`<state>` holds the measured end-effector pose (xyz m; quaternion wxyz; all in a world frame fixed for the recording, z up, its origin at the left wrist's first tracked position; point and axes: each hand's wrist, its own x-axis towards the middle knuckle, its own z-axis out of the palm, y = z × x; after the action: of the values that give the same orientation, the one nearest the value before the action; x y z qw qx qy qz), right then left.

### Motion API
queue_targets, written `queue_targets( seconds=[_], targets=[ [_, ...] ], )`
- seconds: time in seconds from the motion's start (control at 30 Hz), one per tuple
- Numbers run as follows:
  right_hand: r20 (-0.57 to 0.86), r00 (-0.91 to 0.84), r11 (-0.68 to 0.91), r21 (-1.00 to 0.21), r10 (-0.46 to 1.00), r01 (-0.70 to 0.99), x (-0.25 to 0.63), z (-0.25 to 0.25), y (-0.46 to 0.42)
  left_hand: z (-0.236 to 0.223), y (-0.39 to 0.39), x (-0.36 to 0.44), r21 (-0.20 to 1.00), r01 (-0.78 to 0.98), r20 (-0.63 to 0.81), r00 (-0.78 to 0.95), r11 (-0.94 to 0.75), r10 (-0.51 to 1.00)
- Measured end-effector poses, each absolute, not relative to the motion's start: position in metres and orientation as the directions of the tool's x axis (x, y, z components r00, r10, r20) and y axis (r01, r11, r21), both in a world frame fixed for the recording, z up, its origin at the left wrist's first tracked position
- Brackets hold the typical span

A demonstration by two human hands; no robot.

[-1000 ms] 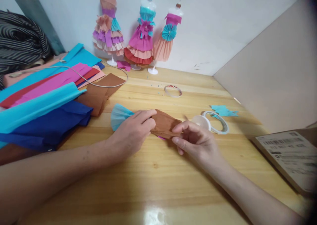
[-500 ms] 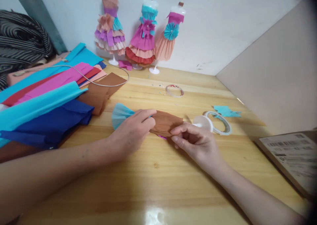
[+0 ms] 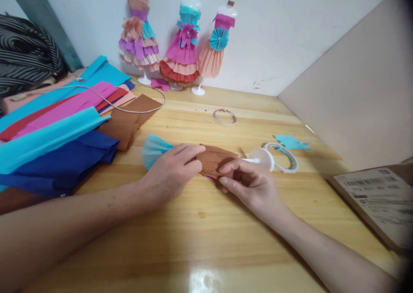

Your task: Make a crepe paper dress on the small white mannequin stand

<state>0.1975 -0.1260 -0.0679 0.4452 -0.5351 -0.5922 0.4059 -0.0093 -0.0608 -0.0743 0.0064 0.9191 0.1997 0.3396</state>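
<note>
A miniature dress form lies on its side on the table, its white stand [image 3: 260, 156] toward the right. Brown crepe paper [image 3: 215, 160] is wrapped as a skirt around it, with a sliver of purple below. At its left end a pleated light-blue paper fan [image 3: 155, 151] spreads out. My left hand [image 3: 172, 172] closes over the form's middle, hiding the part under the fingers. The thumb and forefinger of my right hand [image 3: 253, 183] pinch the brown skirt's lower edge near the stand.
Three dressed forms [image 3: 183, 54] stand against the wall. Coloured crepe paper sheets [image 3: 64, 153] and a thin cable [image 3: 142, 111] lie at left. Tape rolls [image 3: 292, 161], a blue scrap [image 3: 292, 142] and tiny beads [image 3: 206, 110] are beyond my hands. A cardboard box [image 3: 371, 202] sits at right.
The view has shifted slightly, so everything sits a little further left. Both hands keep nearly the same hold; my left fingers lie a little differently on the form.
</note>
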Motion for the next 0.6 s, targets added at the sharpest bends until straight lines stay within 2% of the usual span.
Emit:
queue_targets(
  seconds=[0.17, 0.47, 0.6],
  targets=[
    [0.125, 0.009, 0.113, -0.927, 0.992, 0.358, 0.1959, -0.0652, -0.125, -0.0775, -0.0595, -0.0083, 0.165, 0.356, 0.631, 0.678, -0.92, 0.376],
    [0.136, 0.084, 0.106, -0.949, 0.987, 0.296, 0.1957, -0.0636, -0.1264, -0.0742, -0.0593, -0.0052, 0.134, 0.366, 0.652, 0.667, -0.921, 0.36],
    [0.182, 0.063, 0.153, -0.935, 0.981, 0.321, 0.1946, -0.0652, -0.1262, -0.0746, -0.0589, -0.0057, 0.139, 0.361, 0.66, 0.66, -0.922, 0.358]
  ],
)
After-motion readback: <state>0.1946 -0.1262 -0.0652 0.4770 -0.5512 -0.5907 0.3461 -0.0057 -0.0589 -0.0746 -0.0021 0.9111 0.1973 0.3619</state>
